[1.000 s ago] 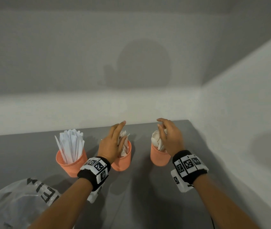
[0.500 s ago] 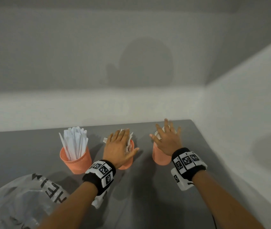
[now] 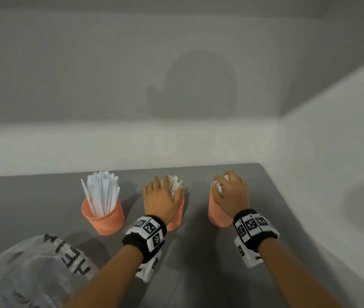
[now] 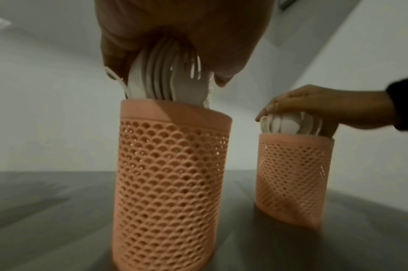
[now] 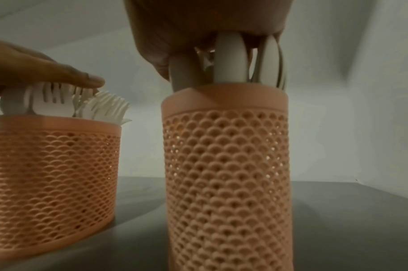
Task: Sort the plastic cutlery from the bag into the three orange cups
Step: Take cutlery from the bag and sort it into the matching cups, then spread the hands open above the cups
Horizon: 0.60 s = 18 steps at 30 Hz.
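Three orange mesh cups stand in a row on the grey table. The left cup (image 3: pixel 105 221) holds white knives (image 3: pixel 102 192). My left hand (image 3: pixel 163 196) is cupped over the forks (image 4: pixel 165 77) in the middle cup (image 4: pixel 172 183), fingers and thumb curled round their tops; a few fork heads (image 5: pixel 105 108) stick out beside it. My right hand (image 3: pixel 232 192) curls round the spoon bowls (image 5: pixel 230 60) that stand in the right cup (image 5: pixel 228 183). Both hands hide most of the cutlery from above.
A crumpled clear plastic bag (image 3: pixel 32 274) with black lettering lies at the near left. White walls close the table at the back and at the right (image 3: pixel 332 174). Bare grey tabletop (image 3: pixel 210 263) lies between my forearms.
Half a second ago both hands lay spread flat over the forks and spoons. Now the fingers have curled down round the tops. The cups stand where they were.
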Each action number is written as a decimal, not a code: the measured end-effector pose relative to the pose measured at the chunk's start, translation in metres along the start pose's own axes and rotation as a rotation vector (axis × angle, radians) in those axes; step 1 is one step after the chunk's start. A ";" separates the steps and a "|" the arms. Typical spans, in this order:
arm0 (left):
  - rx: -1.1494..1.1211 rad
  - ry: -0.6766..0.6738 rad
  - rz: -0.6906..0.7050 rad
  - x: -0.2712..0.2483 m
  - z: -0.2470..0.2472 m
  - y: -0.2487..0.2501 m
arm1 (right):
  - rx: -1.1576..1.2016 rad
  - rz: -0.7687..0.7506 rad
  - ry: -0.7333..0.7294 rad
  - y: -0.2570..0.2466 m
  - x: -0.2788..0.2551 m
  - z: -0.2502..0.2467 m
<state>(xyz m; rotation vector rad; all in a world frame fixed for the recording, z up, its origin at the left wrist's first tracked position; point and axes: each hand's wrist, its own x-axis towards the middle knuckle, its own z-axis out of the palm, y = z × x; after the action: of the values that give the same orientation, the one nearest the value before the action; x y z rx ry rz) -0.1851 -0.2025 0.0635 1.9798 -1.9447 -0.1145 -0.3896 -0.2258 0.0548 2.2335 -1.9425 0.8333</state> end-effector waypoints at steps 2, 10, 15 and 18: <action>0.054 -0.009 0.009 -0.002 0.002 0.006 | -0.058 0.010 -0.084 -0.001 0.000 -0.001; 0.018 -0.213 -0.096 0.010 -0.010 0.011 | -0.148 0.093 -0.393 -0.002 0.007 -0.016; -0.220 -0.287 -0.073 0.006 -0.037 0.003 | -0.098 0.205 -0.446 -0.025 0.010 -0.039; -0.512 -0.109 -0.003 -0.003 -0.074 -0.003 | 0.108 0.209 -0.309 -0.060 0.014 -0.065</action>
<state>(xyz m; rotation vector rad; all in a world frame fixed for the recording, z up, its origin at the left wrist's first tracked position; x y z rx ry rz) -0.1594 -0.1846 0.1311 1.6609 -1.7484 -0.6629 -0.3558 -0.2006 0.1334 2.3706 -2.3548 0.6579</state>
